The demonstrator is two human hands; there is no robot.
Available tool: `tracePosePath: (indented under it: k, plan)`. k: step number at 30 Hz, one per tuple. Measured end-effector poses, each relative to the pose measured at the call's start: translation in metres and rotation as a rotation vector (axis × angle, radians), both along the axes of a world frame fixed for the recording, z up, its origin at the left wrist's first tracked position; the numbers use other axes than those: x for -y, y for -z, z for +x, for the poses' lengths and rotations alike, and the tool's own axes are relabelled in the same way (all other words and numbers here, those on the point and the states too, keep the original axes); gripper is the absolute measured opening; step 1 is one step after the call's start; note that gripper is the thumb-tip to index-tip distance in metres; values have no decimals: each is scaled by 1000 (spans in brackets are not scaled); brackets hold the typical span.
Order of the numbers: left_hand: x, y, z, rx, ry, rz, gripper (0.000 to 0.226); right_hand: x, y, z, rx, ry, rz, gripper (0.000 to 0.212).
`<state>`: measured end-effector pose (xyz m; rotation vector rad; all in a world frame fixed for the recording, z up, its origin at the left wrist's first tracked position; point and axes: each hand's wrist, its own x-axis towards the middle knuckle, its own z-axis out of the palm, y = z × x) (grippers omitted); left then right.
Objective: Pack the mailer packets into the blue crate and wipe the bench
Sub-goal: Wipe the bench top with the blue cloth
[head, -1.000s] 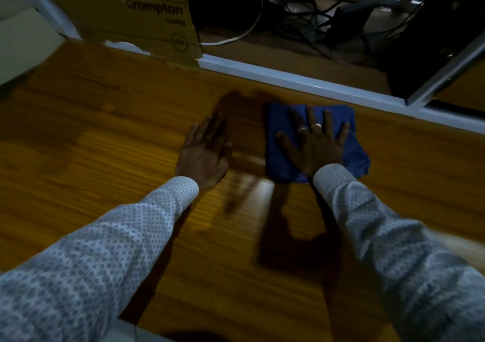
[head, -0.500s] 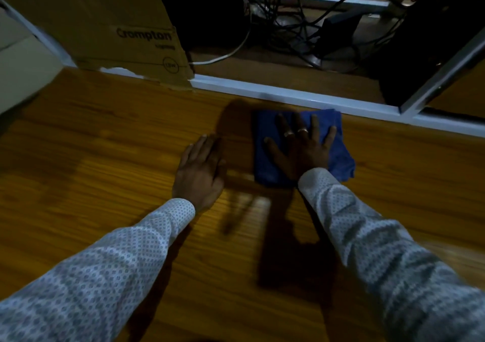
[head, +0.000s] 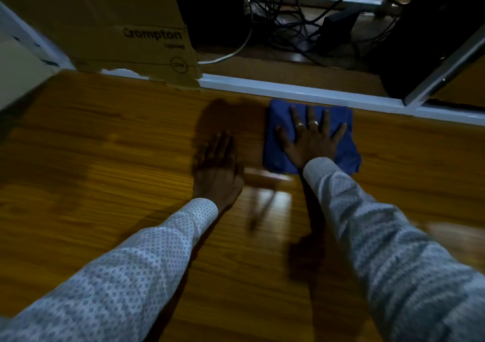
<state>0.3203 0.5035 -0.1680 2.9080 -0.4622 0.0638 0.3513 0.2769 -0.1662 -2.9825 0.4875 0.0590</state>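
sleeves: both your patterned sleeves (head: 147, 270) come in from the near edge, nothing held against them.
bench: wood-grain bench (head: 78, 173) under both palms; glossy streak just behind your left wrist and toward the cloth, can't tell if that's wet or only glare.
left hand: your left hand (head: 216, 168) lies flat on the bench, fingers (head: 220, 144) straight and together, released, grasping nothing. Looks like a brace. It sits about where it was a second ago.
right hand: your right hand (head: 311, 140) presses flat on the cloth, fingers (head: 312, 117) spread, released, not pinching any fabric; two rings visible.
cloth: blue cloth (head: 349, 155) is folded under your right palm, extending past the fingertips and out beyond the little finger.
change: over the last second the cloth and right hand slid away from you; the far edge of the cloth now sits just short of the white rail (head: 301, 92) beyond your fingertips.
meaning: wiping step is under way, stroke looks near the back limit; next likely a pull back or a shift sideways.
packets/crate: no mailer packets or blue crate in view, can't tell whether packing is done.
beyond fingers: Crompton carton (head: 126, 24) ahead-left of your left fingertips; cables (head: 288, 21) past the rail.
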Motion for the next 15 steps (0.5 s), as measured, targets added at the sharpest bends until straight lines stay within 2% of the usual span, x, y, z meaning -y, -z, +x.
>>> tracePosePath:
  k: [4, 8, 11, 15]
  plan:
    - [-4, -3, 2, -34, 12, -97, 62, -33, -1, 14, -3, -51, 2, 77]
    - [-22, -10, 6, -60, 26, -223, 58, -31, 6, -18, 47, -177, -7, 76]
    - [-50, -13, 24, -32, 91, -151, 62, -22, 9, -37, 30, -208, -37, 76]
    - [-84, -8, 49, -60, 157, -56, 62, -28, 4, -17, 24, -59, -22, 77]
